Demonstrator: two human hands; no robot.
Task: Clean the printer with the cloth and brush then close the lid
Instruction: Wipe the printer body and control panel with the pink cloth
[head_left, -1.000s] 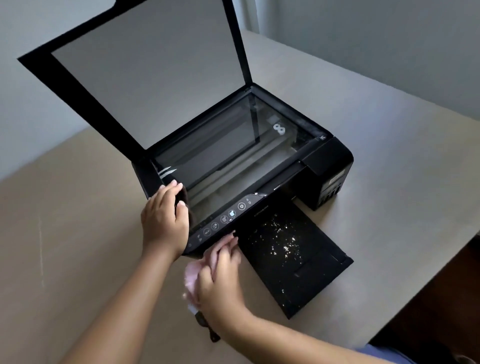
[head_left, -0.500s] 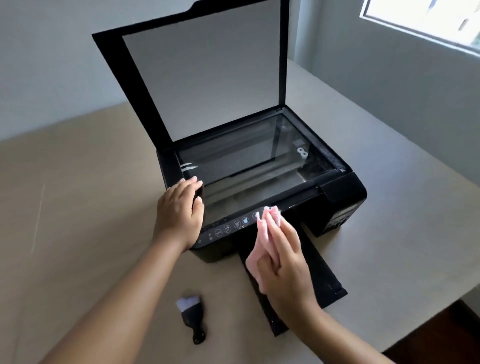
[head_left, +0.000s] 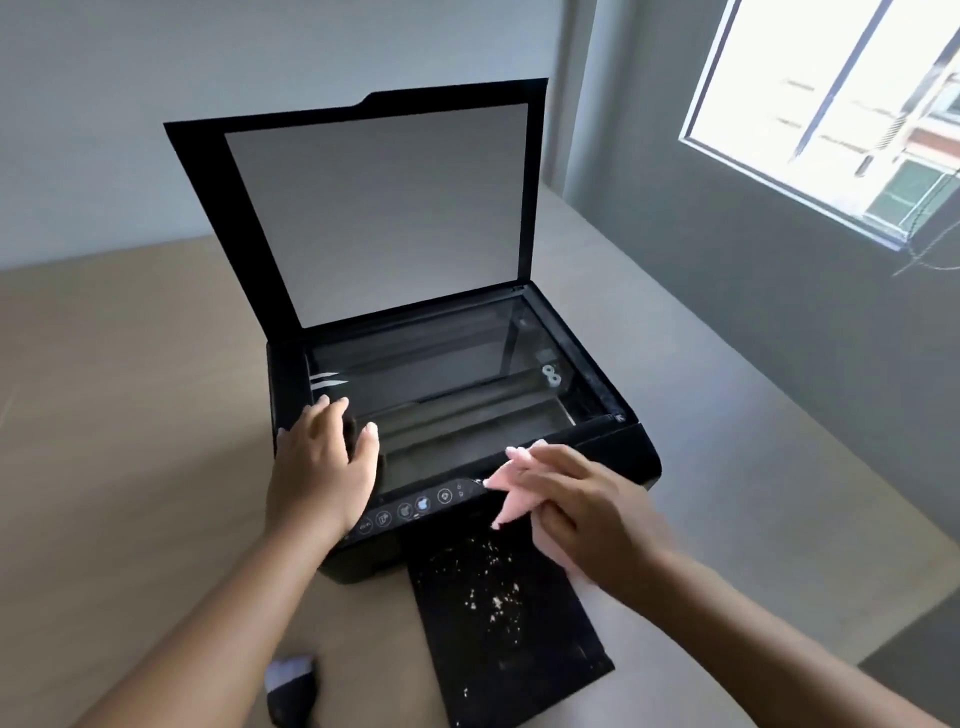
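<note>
A black printer (head_left: 618, 457) sits on the table with its lid (head_left: 384, 208) raised upright behind the scanner glass (head_left: 441, 384). My left hand (head_left: 322, 467) rests flat on the printer's front-left corner, fingers spread onto the glass edge. My right hand (head_left: 582, 504) presses a pink cloth (head_left: 511, 499) against the front edge, just right of the control panel (head_left: 415, 506). The black output tray (head_left: 509, 634) sticks out toward me, speckled with pale crumbs. A small brush (head_left: 291, 686) with pale bristles lies on the table by my left forearm.
The beige table (head_left: 130, 441) runs left and behind the printer. Its right edge (head_left: 810, 415) drops off near a grey wall with a bright window (head_left: 831, 119). The near right corner of the table ends close to the tray.
My right hand has carried the cloth from the table near the brush up to the printer's front edge and further right along it. My left hand stays on the corner. The view tilted upward.
</note>
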